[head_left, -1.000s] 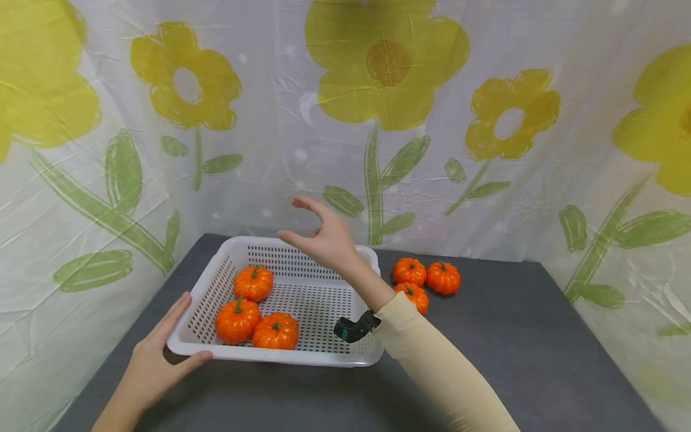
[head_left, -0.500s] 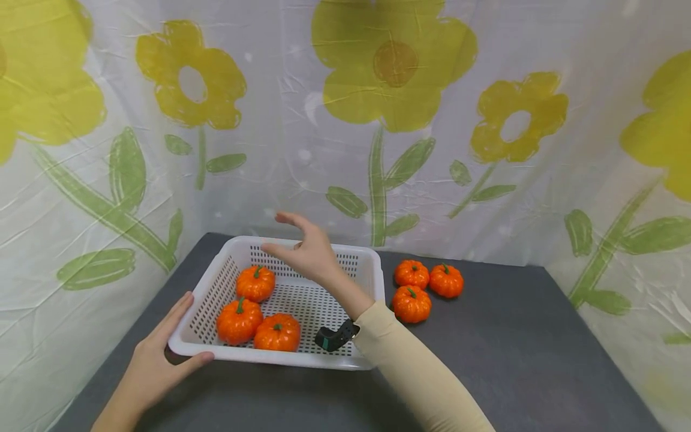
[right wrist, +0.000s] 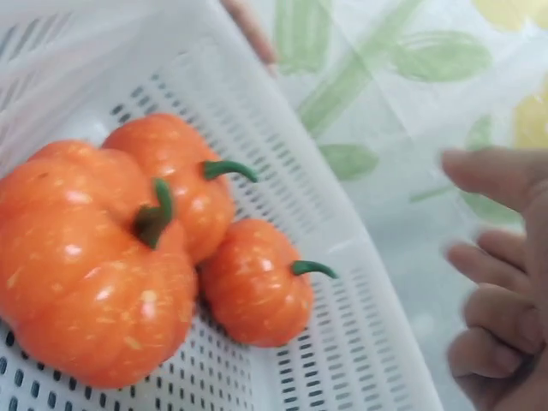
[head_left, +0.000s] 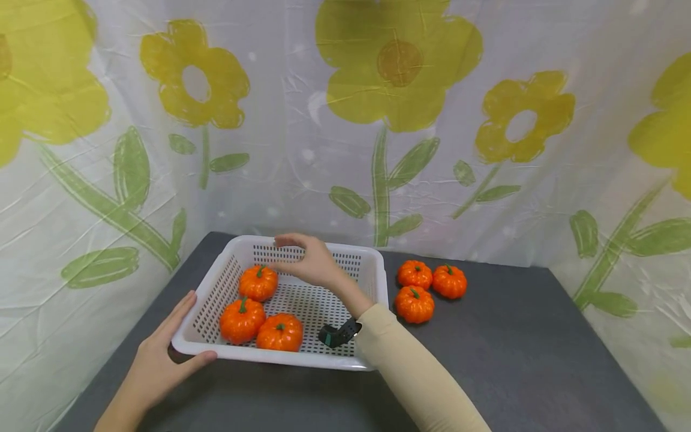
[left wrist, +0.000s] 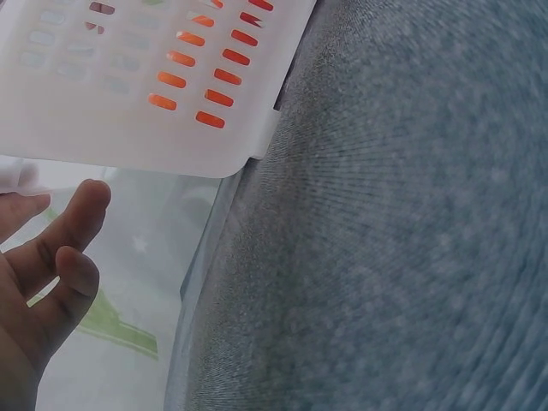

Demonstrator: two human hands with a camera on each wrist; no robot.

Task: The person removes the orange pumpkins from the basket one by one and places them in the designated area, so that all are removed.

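Note:
A white perforated plastic basket (head_left: pixel 318 357) holds three small orange pumpkins: the back one (head_left: pixel 258 284), the front left one (head_left: pixel 242 320) and the front right one (head_left: pixel 280 333). My left hand (head_left: pixel 156 367) spans the basket's near left corner, thumb along the front rim and straight fingers along the left side. In the left wrist view, several fingers (left wrist: pixel 68 227) are spread beside the basket wall (left wrist: pixel 128 128). Over the back of the basket, my right hand (head_left: pixel 309 262) has thumb and fingers apart with nothing between them, its thumb close to the back pumpkin. It wears a black wrist device (head_left: pixel 339 334).
Right of the basket, three more orange pumpkins (head_left: pixel 414 305) sit in a cluster on the dark grey table (head_left: pixel 513 360). A white curtain (head_left: pixel 281 180) printed with yellow flowers encloses the table at the back and sides.
My right hand has moved left and down, from above the basket's far rim toward the back pumpkin. The left hand has stayed at the corner.

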